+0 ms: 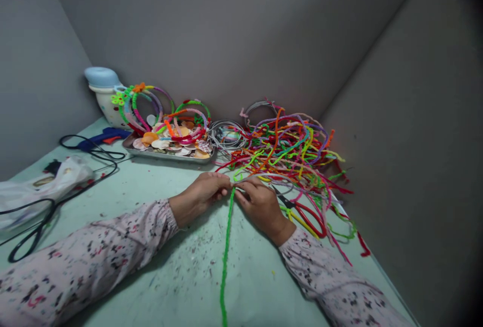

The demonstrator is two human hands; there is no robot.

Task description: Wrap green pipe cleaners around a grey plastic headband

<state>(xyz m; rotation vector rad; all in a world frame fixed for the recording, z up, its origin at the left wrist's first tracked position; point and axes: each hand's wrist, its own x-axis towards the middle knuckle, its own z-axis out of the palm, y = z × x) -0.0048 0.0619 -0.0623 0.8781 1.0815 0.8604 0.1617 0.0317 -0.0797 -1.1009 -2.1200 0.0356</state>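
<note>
The person's left hand (204, 193) and right hand (260, 203) meet in front of the metal tray (169, 155), fingers pinching the top of a fuzzy green stem (226, 256). The stem hangs down toward the person. Right of the tray lie scissors (302, 211) and a messy pile of bright stems (294, 146). White shells (161, 144) fill the tray.

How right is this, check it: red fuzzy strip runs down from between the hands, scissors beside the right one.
Not red: the head view shows a green strip running down from between left hand and right hand, scissors beside the latter.
</note>
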